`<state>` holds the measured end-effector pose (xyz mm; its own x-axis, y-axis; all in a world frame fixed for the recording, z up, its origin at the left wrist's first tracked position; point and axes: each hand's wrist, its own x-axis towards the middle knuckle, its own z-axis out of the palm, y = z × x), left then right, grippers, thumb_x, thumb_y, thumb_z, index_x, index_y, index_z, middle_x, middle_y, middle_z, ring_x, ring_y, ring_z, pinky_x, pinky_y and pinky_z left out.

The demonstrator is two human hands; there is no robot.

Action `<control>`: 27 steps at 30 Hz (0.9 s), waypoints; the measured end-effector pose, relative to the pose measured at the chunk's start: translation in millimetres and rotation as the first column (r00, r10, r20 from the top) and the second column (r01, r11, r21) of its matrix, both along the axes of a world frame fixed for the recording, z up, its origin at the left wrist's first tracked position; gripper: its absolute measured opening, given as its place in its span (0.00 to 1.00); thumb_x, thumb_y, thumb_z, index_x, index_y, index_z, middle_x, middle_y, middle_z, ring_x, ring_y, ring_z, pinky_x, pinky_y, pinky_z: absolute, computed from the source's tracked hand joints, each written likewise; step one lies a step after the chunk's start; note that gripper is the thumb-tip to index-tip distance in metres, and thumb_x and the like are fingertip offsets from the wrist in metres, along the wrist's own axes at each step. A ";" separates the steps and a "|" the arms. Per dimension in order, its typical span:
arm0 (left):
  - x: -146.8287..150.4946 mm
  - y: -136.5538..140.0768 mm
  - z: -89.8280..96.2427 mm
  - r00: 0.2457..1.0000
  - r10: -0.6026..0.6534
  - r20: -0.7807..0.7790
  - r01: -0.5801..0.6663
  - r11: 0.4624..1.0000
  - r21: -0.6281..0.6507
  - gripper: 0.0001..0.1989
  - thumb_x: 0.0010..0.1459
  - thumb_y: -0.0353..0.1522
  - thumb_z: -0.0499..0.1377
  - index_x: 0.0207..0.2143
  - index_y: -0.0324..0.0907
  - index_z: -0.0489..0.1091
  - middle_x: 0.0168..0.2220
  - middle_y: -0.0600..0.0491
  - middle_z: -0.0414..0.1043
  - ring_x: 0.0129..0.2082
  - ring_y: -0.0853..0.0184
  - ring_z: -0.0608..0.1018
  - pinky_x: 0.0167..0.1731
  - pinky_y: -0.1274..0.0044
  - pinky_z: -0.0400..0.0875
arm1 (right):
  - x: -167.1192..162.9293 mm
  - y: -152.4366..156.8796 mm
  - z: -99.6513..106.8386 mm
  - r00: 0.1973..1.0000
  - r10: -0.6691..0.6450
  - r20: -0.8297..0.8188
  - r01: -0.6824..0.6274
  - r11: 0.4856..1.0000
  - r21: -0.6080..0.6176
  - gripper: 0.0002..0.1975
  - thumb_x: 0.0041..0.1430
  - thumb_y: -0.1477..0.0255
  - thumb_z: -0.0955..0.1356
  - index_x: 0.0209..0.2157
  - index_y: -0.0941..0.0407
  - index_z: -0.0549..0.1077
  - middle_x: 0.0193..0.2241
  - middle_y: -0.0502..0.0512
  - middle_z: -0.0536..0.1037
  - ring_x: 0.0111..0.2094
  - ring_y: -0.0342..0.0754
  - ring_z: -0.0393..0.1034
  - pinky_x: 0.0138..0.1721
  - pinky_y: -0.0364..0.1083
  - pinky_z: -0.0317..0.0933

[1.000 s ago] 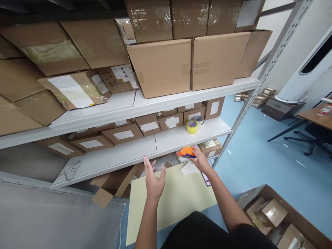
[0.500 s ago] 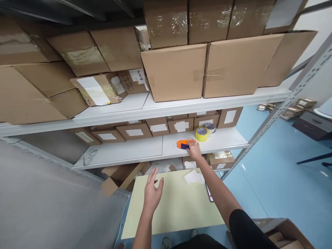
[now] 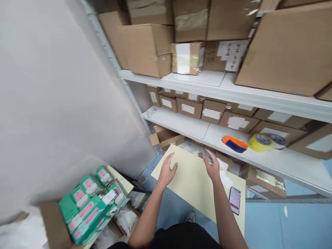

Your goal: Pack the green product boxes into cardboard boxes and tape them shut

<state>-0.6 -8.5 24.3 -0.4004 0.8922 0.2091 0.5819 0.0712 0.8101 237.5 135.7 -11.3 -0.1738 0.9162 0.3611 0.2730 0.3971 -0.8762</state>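
Note:
My left hand (image 3: 167, 172) hovers over the left part of the pale yellow table (image 3: 190, 180), fingers apart and holding nothing. Above the table's far right side is my right hand (image 3: 212, 167), also open and bare. An orange and dark blue tape dispenser (image 3: 235, 143) lies on the middle shelf, beyond my right hand and apart from it. Beside it sit a yellow tape roll (image 3: 260, 142) and a paler tape roll (image 3: 278, 141). A phone (image 3: 234, 200) with a lit screen lies at the table's right edge, near white paper (image 3: 226, 180).
Cardboard boxes (image 3: 188, 108) line the shelving (image 3: 181, 123). An opened carton (image 3: 166, 136) stands beyond the table's far left corner. At lower left, green and pink packages (image 3: 88, 204) fill a surface beside a cardboard flap (image 3: 55, 224). A grey wall (image 3: 64, 86) rises on the left.
My right hand has left the tape dispenser on the shelf and drawn back over the table, now open. The view has swung left, bringing the green packages into sight.

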 end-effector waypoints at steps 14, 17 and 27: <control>-174.1 -260.2 -26.6 0.841 0.481 0.249 -0.496 0.868 -0.002 0.29 0.65 0.37 0.57 0.67 0.46 0.63 0.69 0.43 0.62 0.67 0.55 0.67 0.58 0.62 0.73 | -286.1 -200.3 -31.7 0.812 0.581 -0.050 -0.572 0.777 -0.263 0.32 0.64 0.53 0.68 0.65 0.52 0.68 0.63 0.66 0.72 0.61 0.61 0.69 0.55 0.60 0.72; -214.0 -335.2 -43.9 0.740 0.613 0.275 -0.631 0.775 -0.028 0.28 0.65 0.38 0.57 0.67 0.47 0.63 0.69 0.45 0.62 0.67 0.55 0.67 0.59 0.62 0.72 | -350.1 -256.1 -42.3 0.728 0.683 -0.060 -0.669 0.689 -0.280 0.34 0.63 0.53 0.68 0.66 0.51 0.67 0.65 0.64 0.70 0.61 0.59 0.70 0.54 0.57 0.72; -285.4 -465.2 -117.6 0.569 0.804 0.173 -0.795 0.592 -0.133 0.27 0.65 0.37 0.57 0.65 0.47 0.67 0.64 0.46 0.70 0.62 0.54 0.72 0.59 0.61 0.72 | -477.4 -381.1 -82.3 0.661 0.738 -0.137 -0.698 0.537 -0.473 0.34 0.54 0.55 0.73 0.62 0.52 0.73 0.63 0.61 0.72 0.61 0.61 0.70 0.57 0.57 0.69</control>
